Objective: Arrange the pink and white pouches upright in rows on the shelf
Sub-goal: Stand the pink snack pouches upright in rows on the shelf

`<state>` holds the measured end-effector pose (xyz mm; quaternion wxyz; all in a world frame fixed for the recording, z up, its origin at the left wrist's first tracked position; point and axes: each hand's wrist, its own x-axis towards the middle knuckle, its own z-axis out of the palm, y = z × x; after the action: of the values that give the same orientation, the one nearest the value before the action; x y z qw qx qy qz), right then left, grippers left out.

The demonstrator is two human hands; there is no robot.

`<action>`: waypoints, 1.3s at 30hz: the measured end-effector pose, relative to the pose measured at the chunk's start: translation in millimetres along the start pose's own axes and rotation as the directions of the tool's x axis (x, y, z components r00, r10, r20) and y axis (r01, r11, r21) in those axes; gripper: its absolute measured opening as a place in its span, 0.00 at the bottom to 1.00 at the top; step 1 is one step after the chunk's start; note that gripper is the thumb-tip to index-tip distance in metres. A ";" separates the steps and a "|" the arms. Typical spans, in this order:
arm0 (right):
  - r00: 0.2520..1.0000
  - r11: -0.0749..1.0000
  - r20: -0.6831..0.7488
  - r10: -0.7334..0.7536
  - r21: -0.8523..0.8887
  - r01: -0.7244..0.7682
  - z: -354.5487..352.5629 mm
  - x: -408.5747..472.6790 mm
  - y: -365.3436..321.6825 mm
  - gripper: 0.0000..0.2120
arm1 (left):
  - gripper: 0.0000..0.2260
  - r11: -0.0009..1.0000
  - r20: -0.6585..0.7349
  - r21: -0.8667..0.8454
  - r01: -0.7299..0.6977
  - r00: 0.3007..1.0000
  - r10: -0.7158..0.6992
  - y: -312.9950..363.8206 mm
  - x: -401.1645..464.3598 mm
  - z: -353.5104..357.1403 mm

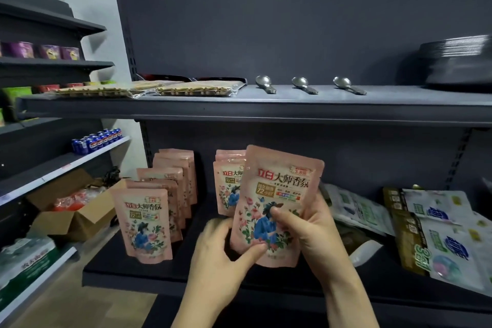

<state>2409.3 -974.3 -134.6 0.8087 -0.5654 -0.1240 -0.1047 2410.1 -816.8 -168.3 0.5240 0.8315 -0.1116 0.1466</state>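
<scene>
Dark grey metal shelving fills my view, and on its lower shelf (186, 271) a row of pink floral stand-up pouches (159, 205) stands upright at the left, with a shorter row (229, 184) behind my hands. My right hand (306, 224) is clamped on one pink pouch (277, 202), held upright above the shelf; my left hand (221, 250) pinches its bottom corner. White and green pouches (436, 229) lie heaped at the right.

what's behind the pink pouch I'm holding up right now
Behind the held pouch, gripped by both hands, stands a short row of pink pouches. Only their left parts show, so how many stand there cannot be seen.
</scene>
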 end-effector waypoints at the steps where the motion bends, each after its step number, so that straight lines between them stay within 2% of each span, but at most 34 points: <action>1: 1.000 1.000 0.007 0.004 -0.028 -0.004 1.8 3.3 2.1 0.21 | 0.15 0.999 0.031 -0.051 0.011 0.999 -0.009 -1.2 3.7 -1.8; 3: 1.000 0.997 0.020 -0.009 -0.072 0.010 6.5 10.6 6.1 0.21 | 0.17 0.989 0.058 -0.143 0.041 0.998 -0.033 -6.2 11.4 -3.8; 7: 0.998 0.990 0.026 -0.059 -0.123 0.062 12.2 24.7 10.7 0.19 | 0.18 0.979 0.036 -0.204 0.032 0.999 -0.025 -13.0 25.1 -2.6; 12: 0.998 0.985 -0.009 -0.058 -0.162 0.055 8.3 38.7 22.8 0.23 | 0.17 0.977 0.021 -0.215 0.012 1.000 -0.008 -26.7 44.6 5.2; 15: 0.999 0.961 -0.031 -0.021 -0.276 0.011 2.9 44.9 30.2 0.22 | 0.16 0.980 -0.006 -0.200 0.010 1.000 -0.012 -33.2 55.6 11.0; 16: 1.000 0.926 -0.031 0.001 -0.377 -0.013 1.7 46.7 32.6 0.20 | 0.16 0.981 -0.023 -0.196 0.006 1.000 -0.011 -35.3 59.4 13.1; 18: 0.997 0.784 -0.051 0.059 -0.616 -0.078 -2.0 52.0 40.3 0.15 | 0.17 0.980 -0.041 -0.200 0.012 0.999 -0.021 -38.5 65.1 18.3; 20: 0.993 0.702 -0.074 0.088 -0.703 -0.114 -5.8 57.8 54.6 0.15 | 0.18 0.974 -0.034 -0.221 0.047 0.998 -0.056 -43.2 70.5 24.7; 22: 0.994 0.683 -0.086 0.071 -0.721 -0.112 -7.6 63.2 72.2 0.16 | 0.18 0.970 -0.022 -0.226 0.087 0.995 -0.094 -51.1 75.2 31.2; 24: 0.993 0.665 -0.111 0.051 -0.738 -0.116 -6.3 67.0 86.8 0.13 | 0.18 0.972 -0.024 -0.204 0.115 0.992 -0.122 -63.0 79.2 36.0; 28: 0.983 0.661 -0.140 0.116 -0.728 -0.182 -0.3 77.0 112.9 0.11 | 0.14 0.984 -0.072 -0.103 0.146 0.986 -0.153 -85.5 86.6 36.4; 30: 0.978 0.667 -0.158 0.137 -0.716 -0.209 -6.0 88.6 135.5 0.19 | 0.11 0.981 -0.090 -0.085 0.173 0.979 -0.181 -92.9 91.1 34.3; 31: 0.978 0.665 -0.154 0.139 -0.718 -0.208 -5.0 93.3 141.7 0.19 | 0.11 0.979 -0.094 -0.081 0.187 0.976 -0.195 -96.3 93.5 33.2; 34: 0.974 0.608 -0.195 0.115 -0.762 -0.224 9.2 101.9 142.8 0.16 | 0.12 0.973 -0.094 -0.064 0.220 0.970 -0.226 -107.8 103.9 31.6; 39: 0.949 0.518 -0.273 0.159 -0.795 -0.316 11.5 113.6 154.8 0.18 | 0.12 0.957 -0.041 -0.065 0.281 0.958 -0.284 -123.9 111.7 36.5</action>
<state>2563.9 -914.3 -232.1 0.4594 -0.8799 0.0864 -0.0857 2560.8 -800.6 -246.8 0.5661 0.8195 0.0173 0.0876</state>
